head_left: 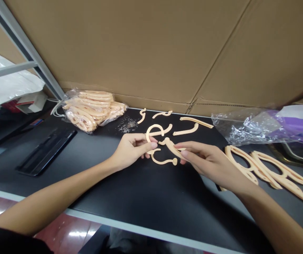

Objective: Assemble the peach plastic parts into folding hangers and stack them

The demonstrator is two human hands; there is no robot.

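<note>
My left hand (130,150) pinches a cream plastic hanger hook (149,130) between thumb and fingers, its curve pointing up. In my right hand (209,160) is a cream hanger arm (172,147), gripped near its lower end, its rounded end towards the hook. The two pieces are close together, and I cannot tell whether they touch. Just below them shows a thin curved cream piece (163,162) with a round knob. Behind the hook lies another curved piece (167,129) on the black table (141,197).
Several loose cream parts (185,131) lie along the back, near a cardboard wall (141,46). A clear bag of cream parts (90,109) sits at back left, a black tray-like object (47,151) before it. Folded hangers (280,173) and purple plastic packaging (296,127) are at right.
</note>
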